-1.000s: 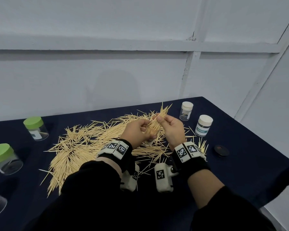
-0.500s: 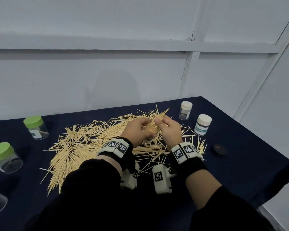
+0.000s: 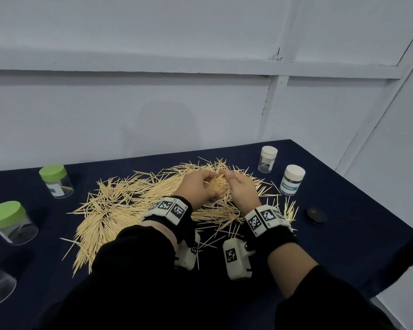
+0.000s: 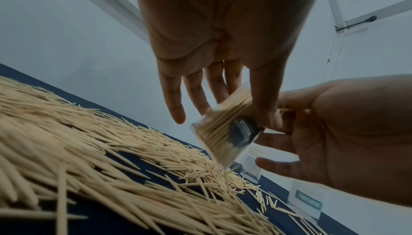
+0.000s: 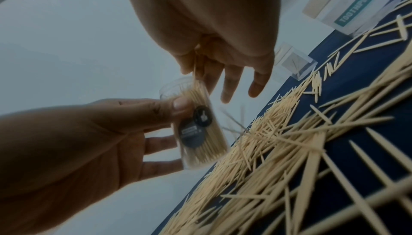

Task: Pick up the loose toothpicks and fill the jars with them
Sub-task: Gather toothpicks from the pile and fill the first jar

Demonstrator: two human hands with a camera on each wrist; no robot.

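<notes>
Toothpicks, loose (image 3: 119,210): spread on the dark cloth (image 3: 343,234) beneath both wrists and out to the left of the left hand. Thinner scatter just right of the right wrist. Dark round lid (image 3: 316,215) further right, well apart from either hand. Large green-lidded jar (image 3: 7,220) far out to the left of the left wrist, closed.

Above the pile, between the two hands: clear jar (image 4: 225,133) with dark label, grasped by the left hand (image 3: 196,186), thumb on one side and fingers on the other. Lifted off the cloth, already packed nearly full. Long axis tilted: mouth uppermost, toward the right hand's fingertips; base down toward the pile.

At the mouth: right hand (image 3: 242,186), thumb and forefinger pinching a toothpick (image 5: 194,73) held roughly along the jar's axis, lower end at the rim. Remaining fingers (image 5: 227,87) stretched out and free. Number of sticks in the pinch not discernible.

Right hand nearer the opening, left hand nearer the base. Hence, as a judgement: insertion by a short push down along the axis, left hand merely steadying. Little room left inside, so probably a fresh jar needed soon.

Beyond and right of the right hand: nearer white-lidded jar (image 3: 292,179), labelled TOOTHPICK, lid on. Past it: farther white-lidded jar (image 3: 268,159), almost empty. Beyond and far left of the left hand: small green-lidded jar (image 3: 55,182), closed.
</notes>
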